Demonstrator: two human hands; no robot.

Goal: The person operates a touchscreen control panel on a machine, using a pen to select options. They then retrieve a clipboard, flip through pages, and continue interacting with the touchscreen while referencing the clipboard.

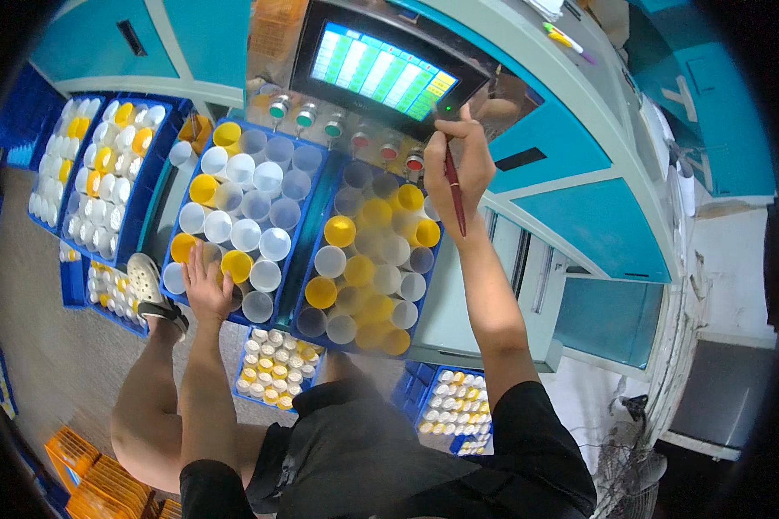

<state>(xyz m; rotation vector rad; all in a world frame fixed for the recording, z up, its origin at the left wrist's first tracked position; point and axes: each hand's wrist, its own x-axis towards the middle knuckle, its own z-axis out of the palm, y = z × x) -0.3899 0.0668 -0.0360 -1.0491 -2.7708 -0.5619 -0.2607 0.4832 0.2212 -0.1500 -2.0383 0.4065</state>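
My right hand (466, 164) has a dark red pen (454, 186) in its grip, the pen pointing down past the wrist. A finger of that hand reaches up to the lower right corner of a lit touchscreen panel (383, 71). My left hand (209, 292) lies over the near end of the left blue tray, fingers spread, touching the yellow and white cups. That tray holds upright open cups (267, 179), mostly white with some yellow. Beside it, a second blue tray holds similar cups (330, 260); part of it looks hazy.
Green push buttons (305, 114) and red push buttons (414, 160) line the panel below the screen. Blue crates of white and yellow pieces (104, 186) stand at left; more crates (279, 368) sit on the floor near my legs. Orange baskets (104, 484) are at lower left.
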